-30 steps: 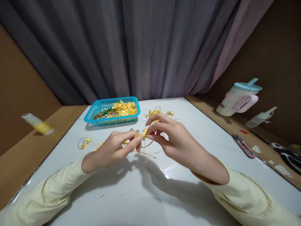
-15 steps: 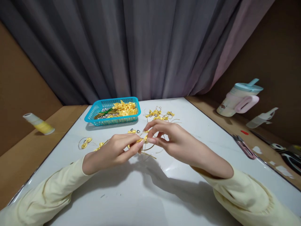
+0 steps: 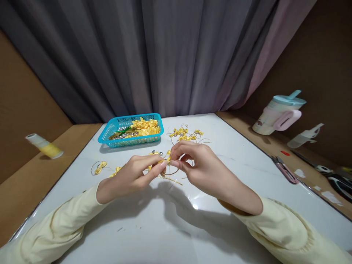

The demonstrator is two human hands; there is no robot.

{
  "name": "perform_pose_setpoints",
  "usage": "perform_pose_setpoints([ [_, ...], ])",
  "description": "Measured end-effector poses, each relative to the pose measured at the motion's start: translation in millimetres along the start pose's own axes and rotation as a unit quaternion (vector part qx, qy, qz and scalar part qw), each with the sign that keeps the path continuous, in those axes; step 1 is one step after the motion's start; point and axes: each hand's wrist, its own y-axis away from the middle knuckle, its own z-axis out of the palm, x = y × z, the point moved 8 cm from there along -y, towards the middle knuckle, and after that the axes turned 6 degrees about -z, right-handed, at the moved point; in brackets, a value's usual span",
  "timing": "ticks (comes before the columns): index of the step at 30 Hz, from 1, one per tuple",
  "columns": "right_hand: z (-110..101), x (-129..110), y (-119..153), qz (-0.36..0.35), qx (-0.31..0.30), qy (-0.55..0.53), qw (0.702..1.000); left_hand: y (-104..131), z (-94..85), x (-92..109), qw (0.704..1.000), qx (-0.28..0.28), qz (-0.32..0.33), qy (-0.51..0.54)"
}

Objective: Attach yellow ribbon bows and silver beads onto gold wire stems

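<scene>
At the middle of the white table (image 3: 170,234), my left hand (image 3: 139,172) and my right hand (image 3: 196,161) meet fingertip to fingertip around a small yellow bow (image 3: 168,157). Both hands pinch it, the left from its left side, the right from its right side. Thin gold cord curves below the fingers. Other yellow bows with cords lie close by: one (image 3: 100,167) far left of my left hand, several (image 3: 187,136) beyond my right hand. Small silver beads (image 3: 161,153) rest just behind the fingertips.
A blue basket (image 3: 101,138) holds yellow bows and silver beads at the back left. A spool of yellow thread (image 3: 45,146) stands at the left. On the right are a cup (image 3: 276,113), a small squeeze bottle (image 3: 305,136), pink-handled snips (image 3: 286,170) and black scissors (image 3: 341,187).
My right forearm has shifted slightly left, and its fingers have curled a little closer around the bow. My left hand has hardly moved. The view has shifted slightly.
</scene>
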Motion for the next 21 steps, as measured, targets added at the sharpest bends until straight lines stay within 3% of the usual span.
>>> perform_pose_setpoints([
  [9,2.0,0.2,0.9,0.022,0.012,0.016,1.0,-1.4,1.3,-1.9,1.0,-0.011,-0.021,0.005],
  [17,1.7,-1.1,2.8,0.02,0.014,0.032,0.999,2.7,4.1,1.7,0.996,0.031,0.041,-0.074],
  [21,2.8,-3.1,3.2,0.009,0.007,0.05,0.999,2.7,6.3,1.8,0.995,0.024,0.053,-0.08],
])
